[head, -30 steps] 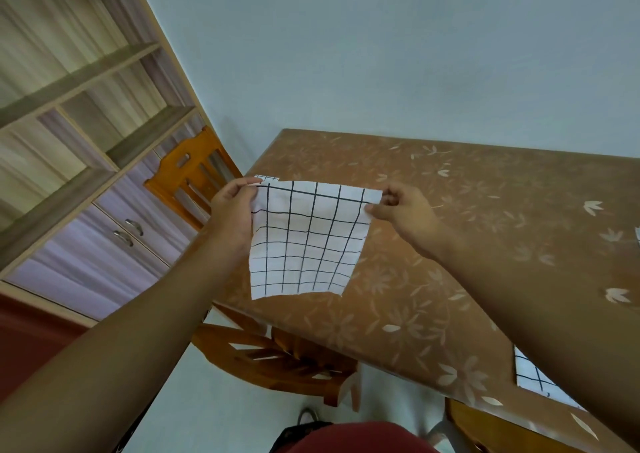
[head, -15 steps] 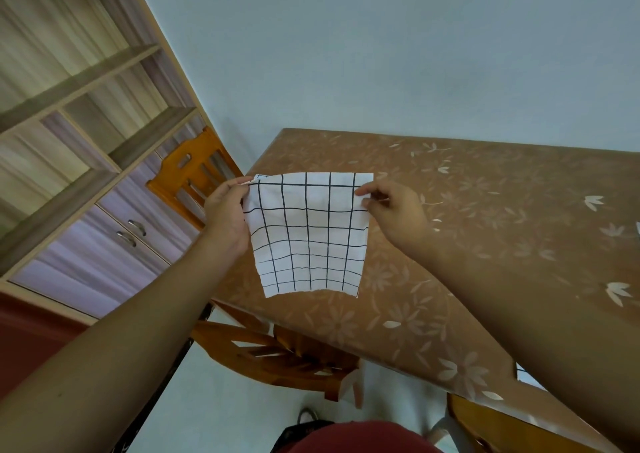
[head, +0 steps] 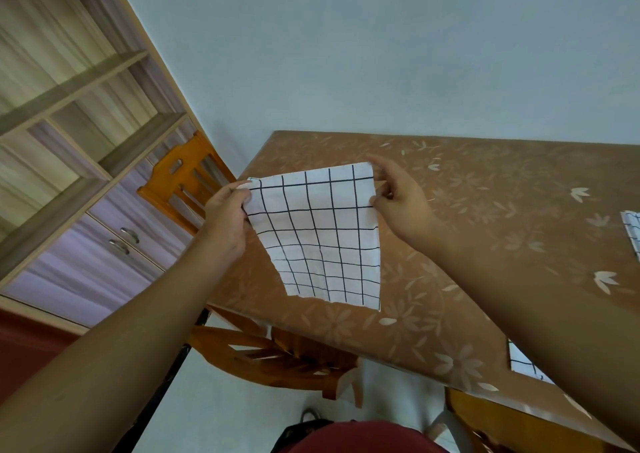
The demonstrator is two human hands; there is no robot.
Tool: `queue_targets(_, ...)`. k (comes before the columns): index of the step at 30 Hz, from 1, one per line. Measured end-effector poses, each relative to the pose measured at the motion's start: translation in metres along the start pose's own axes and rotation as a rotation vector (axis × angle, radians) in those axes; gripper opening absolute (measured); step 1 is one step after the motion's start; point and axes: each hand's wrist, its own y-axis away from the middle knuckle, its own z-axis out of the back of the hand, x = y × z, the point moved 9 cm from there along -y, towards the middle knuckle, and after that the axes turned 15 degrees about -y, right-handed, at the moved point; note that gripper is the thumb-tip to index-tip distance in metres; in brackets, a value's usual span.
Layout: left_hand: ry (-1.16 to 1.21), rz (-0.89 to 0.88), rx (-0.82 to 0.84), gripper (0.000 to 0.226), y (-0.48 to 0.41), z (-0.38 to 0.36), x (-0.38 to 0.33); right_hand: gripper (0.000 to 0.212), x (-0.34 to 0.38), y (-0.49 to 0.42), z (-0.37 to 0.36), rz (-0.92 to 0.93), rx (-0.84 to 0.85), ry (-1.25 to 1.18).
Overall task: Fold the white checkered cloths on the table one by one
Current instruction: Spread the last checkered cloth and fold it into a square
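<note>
A white checkered cloth (head: 322, 238) with thin black lines hangs in the air above the left part of the brown flowered table (head: 485, 210). My left hand (head: 225, 217) pinches its upper left corner and my right hand (head: 398, 200) pinches its upper right corner. The lower edge hangs free just above the tabletop. Another checkered cloth (head: 632, 234) lies at the table's right edge, and a third checkered cloth (head: 521, 362) shows near the front edge, partly hidden under my right forearm.
Two orange wooden chairs stand at the table's left side: a far chair (head: 183, 182) and a near chair (head: 277, 355). A wooden shelf unit with lilac drawers (head: 114, 231) fills the left. A pale wall runs behind the table.
Both hands have lifted the cloth a little and moved it to the right, and its top edge now tilts up toward the right hand. The view has shifted so the far right cloth shows.
</note>
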Motion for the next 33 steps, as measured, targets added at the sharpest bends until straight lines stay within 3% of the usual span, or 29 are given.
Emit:
queue_targets(2,0.03,0.004,0.044,0.022,0.002,-0.005,-0.001,0.065,-0.004,0.004,0.003,-0.043,-0.049,-0.145)
queue_targets(6,0.016,-0.017,0.089,0.022,0.008,-0.01,-0.009,0.011,-0.025,0.007,0.002,-0.197,-0.086,-0.189)
queue_targets(13,-0.266,-0.121,0.051,0.019,0.004,0.003,-0.015,0.023,-0.013,-0.004,-0.005,-0.139,-0.105,-0.107)
queue_targets(16,-0.584,-0.274,0.174,0.044,0.01,-0.011,-0.033,0.031,-0.001,-0.012,-0.024,-0.044,0.01,0.096)
queue_targets(19,-0.794,-0.519,0.265,0.056,0.028,-0.037,-0.063,0.024,0.01,-0.017,-0.046,0.004,0.123,0.283)
queue_targets(23,-0.835,-0.696,0.397,0.042,0.05,-0.074,-0.085,0.009,0.024,-0.016,-0.068,0.065,0.251,0.321)
queue_targets(26,-0.869,-0.734,0.443,0.03,0.057,-0.083,-0.086,0.017,0.02,-0.015,-0.071,0.064,0.282,0.307)
queue_targets(33,-0.885,-0.734,0.377,0.011,0.052,-0.084,-0.08,0.022,0.017,-0.01,-0.076,0.09,0.352,0.293)
